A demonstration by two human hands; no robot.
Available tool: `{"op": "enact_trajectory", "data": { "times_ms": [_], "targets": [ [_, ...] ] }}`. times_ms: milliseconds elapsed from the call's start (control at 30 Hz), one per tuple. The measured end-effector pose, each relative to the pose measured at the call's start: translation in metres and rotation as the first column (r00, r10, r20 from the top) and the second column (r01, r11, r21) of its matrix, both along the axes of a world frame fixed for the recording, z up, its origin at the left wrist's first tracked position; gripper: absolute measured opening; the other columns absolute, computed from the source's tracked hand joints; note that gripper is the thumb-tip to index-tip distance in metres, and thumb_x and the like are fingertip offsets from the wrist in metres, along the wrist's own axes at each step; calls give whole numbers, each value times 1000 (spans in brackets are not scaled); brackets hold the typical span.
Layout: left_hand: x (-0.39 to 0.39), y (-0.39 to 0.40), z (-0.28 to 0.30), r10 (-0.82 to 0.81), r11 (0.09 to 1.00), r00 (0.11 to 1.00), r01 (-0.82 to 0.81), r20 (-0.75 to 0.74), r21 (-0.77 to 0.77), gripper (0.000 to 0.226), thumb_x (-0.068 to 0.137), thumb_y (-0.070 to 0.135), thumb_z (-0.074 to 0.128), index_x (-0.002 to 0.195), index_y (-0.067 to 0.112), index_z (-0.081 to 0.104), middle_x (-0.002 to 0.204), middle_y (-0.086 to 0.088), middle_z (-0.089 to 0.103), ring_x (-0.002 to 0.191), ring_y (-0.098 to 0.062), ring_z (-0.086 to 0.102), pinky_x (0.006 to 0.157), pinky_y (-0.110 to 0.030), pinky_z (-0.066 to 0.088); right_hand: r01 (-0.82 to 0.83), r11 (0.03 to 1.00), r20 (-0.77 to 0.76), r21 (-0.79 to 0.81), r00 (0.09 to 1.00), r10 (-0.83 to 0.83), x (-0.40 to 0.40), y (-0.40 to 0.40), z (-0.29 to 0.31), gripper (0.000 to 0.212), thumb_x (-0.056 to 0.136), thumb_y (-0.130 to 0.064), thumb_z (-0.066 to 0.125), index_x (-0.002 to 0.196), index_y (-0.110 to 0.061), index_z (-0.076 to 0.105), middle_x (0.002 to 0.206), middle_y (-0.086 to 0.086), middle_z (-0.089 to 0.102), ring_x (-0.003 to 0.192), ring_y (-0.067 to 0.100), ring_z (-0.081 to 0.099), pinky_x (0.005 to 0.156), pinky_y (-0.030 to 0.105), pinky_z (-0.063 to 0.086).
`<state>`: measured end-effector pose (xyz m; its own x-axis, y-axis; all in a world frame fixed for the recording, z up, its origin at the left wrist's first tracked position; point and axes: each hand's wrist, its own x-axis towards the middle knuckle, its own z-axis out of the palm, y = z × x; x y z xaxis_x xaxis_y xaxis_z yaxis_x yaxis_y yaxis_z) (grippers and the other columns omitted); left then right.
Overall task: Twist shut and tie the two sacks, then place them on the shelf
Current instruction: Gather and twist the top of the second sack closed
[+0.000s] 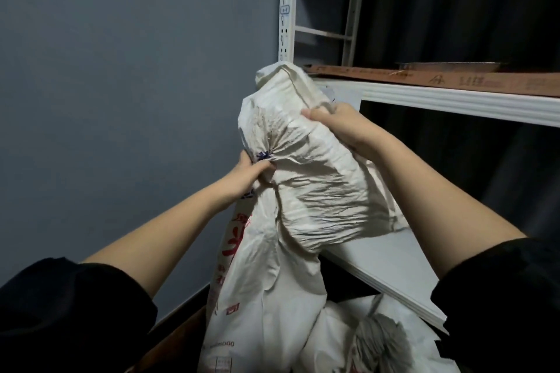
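Head view: both hands hold one white woven sack, lifted in front of a white metal shelf. The left hand is closed tight round the gathered neck of the sack, thumb and fingers curled into the bunched cloth, where creases fan out from the grip. A bit of blue print or cord shows just above that fist; which it is cannot be told. Above the left grip the loose top of the sack stands up and folds over, its seamed edge reaching to the shelf post. The right hand sits higher and to the right of the left one, fingers curled over the folded top part, pinching cloth and what looks like a grey string at the fingertips. Below the left grip the body of the sack hangs down, with red print along its left side. Under the right forearm, the sack's wrinkled fold lies against the edge of a pale shelf board.

Below both hands, at the bottom edge of the view, lies a second sack, white with a grey printed patch, touching the hanging sack. Above the right hand, the upper shelf rail carries a brown board with faint lettering. Left of the left hand is a plain blue-grey wall. Both forearms are bare, with black sleeves pushed up.
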<state>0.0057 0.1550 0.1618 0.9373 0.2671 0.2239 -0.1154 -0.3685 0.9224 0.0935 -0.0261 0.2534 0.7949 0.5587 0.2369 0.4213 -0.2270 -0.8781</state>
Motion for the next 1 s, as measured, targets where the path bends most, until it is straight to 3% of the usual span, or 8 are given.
{"op": "enact_trajectory", "data": {
  "times_ms": [167, 233, 333, 400, 533, 667, 767, 1000],
  "targets": [
    [-14, -16, -19, 447, 662, 678, -689, 584, 293, 63, 72, 55, 51, 115, 10, 44, 112, -5, 42, 105, -22, 47, 89, -36, 31, 37, 900, -56, 434, 998, -14, 1, 2, 36, 32, 82, -32, 66, 95, -4, 73, 97, 11, 74, 91, 24, 70, 83, 35, 53],
    [-16, -24, -21, 402, 646, 740, -647, 540, 405, 57, 74, 57, 54, 110, 14, 45, 106, -1, 45, 101, -21, 48, 85, -35, 31, 23, 908, 36, 418, 998, -42, -3, 5, 51, 23, 85, -29, 62, 83, -8, 74, 88, 9, 72, 82, 19, 67, 74, 29, 49],
    [-3, -16, -34, 358, 719, 928, -343, 102, 604, 72, 68, 65, 63, 121, 20, 43, 117, 2, 48, 111, -17, 48, 95, -38, 40, -22, 905, 161, 424, 986, -52, -9, 10, 65, 22, 85, -31, 60, 81, -11, 67, 80, 11, 63, 75, 18, 58, 70, 30, 42],
    [2, -11, -36, 245, 844, 965, -165, -93, 509, 74, 61, 60, 66, 124, 24, 49, 122, 1, 58, 115, -20, 55, 96, -39, 46, -33, 890, 201, 456, 977, -67, -14, 13, 72, 21, 87, -30, 59, 82, -9, 60, 76, 11, 56, 72, 18, 52, 67, 28, 39],
    [-2, -7, -35, 161, 921, 987, -157, 21, 357, 40, 73, 27, 75, 109, 13, 64, 111, -6, 69, 107, -23, 62, 85, -30, 46, 47, 830, 208, 556, 959, -194, -13, 11, 81, 24, 83, -28, 61, 68, -12, 53, 66, 8, 45, 65, 16, 42, 59, 27, 32],
    [-24, -1, -32, 275, 857, 914, -374, 299, 353, 52, 61, 62, 64, 84, 15, 60, 79, 3, 68, 74, -14, 60, 67, -34, 46, 317, 863, 325, 393, 830, -453, 7, -3, 71, 33, 83, -37, 57, 57, -19, 50, 56, -5, 44, 60, 12, 42, 58, 29, 34],
    [-32, -4, -21, 130, 936, 945, -217, 299, 278, 39, 73, 45, 75, 70, 15, 50, 64, 4, 54, 61, -6, 45, 59, -28, 36, 441, 867, 492, 233, 715, -496, 15, -11, 64, 44, 83, -48, 55, 69, -6, 58, 62, 5, 55, 64, 19, 53, 60, 34, 41],
    [-43, 4, 14, -12, 716, 998, -35, 61, 697, 17, 89, 23, 45, 94, 22, 61, 98, 4, 70, 95, -19, 63, 81, -34, 49, 465, 862, 631, 202, 611, -478, 12, -14, 83, 47, 80, -57, 56, 54, -19, 44, 59, 1, 57, 64, 21, 59, 61, 35, 47]
  ]
}}
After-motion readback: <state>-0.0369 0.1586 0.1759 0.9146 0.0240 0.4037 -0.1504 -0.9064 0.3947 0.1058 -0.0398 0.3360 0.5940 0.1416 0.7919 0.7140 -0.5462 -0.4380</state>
